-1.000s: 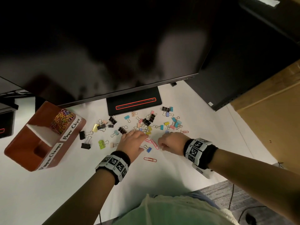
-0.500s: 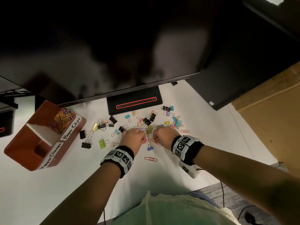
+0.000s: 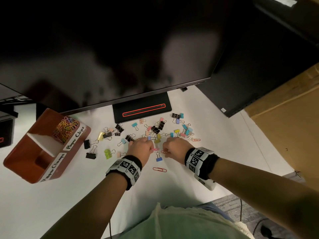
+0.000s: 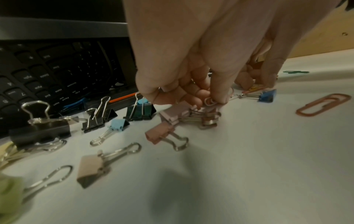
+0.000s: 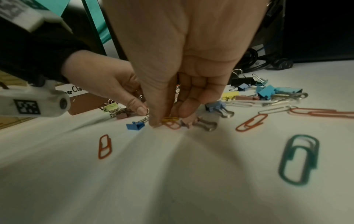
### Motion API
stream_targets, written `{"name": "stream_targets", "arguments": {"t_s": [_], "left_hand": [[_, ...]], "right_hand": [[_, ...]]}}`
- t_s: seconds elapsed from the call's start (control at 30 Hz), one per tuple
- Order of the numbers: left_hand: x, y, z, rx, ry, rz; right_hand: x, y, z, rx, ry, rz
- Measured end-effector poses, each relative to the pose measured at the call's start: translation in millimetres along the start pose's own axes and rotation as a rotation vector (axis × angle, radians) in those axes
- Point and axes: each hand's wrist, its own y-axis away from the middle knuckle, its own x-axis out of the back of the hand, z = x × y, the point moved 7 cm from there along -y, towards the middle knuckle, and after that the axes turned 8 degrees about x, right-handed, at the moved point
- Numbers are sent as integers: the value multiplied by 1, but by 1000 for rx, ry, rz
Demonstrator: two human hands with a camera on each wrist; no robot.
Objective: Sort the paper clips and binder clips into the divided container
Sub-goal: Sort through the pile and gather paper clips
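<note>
Several coloured and black binder clips [image 3: 156, 130] lie scattered on the white desk in front of the monitor base. My left hand [image 3: 146, 147] pinches a pink paper clip [image 4: 210, 100] at the pile's near edge. Close to its right, my right hand [image 3: 168, 150] pinches a yellow paper clip [image 5: 169, 119] against the desk, over an orange one [image 5: 173, 125]. A blue binder clip [image 3: 158, 159] lies just below both hands. The red-brown divided container [image 3: 34, 152] stands at the left, with coloured paper clips [image 3: 65, 128] in its far compartment labelled "Paper Clips".
A red paper clip [image 3: 159, 169] lies nearer to me, another orange one [image 3: 196, 140] right of the pile, and a green one [image 5: 298, 159] by my right hand. The monitor base [image 3: 141, 109] and dark screens close off the back. A keyboard [image 4: 47, 78] sits behind the clips.
My right hand has moved left and a little further from me, up beside the left hand. Both hands now pinch paper clips at the pile's near edge.
</note>
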Motion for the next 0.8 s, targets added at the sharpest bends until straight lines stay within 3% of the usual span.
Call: {"name": "stream_targets", "arguments": {"t_s": [0.27,0.47,0.57,0.8], "left_hand": [[-1,2,7,-95,-81,-31],[-5,3,5,-122,-2,-55],[11,11,-1,-114,147,31],[62,34,-68,111,461,299]], "right_hand": [[-5,-5,1,-59,-28,-53],[-2,-2,-5,50,48,-22],[3,4,-5,102,17,3],[-13,10,-35,163,-84,-94]]}}
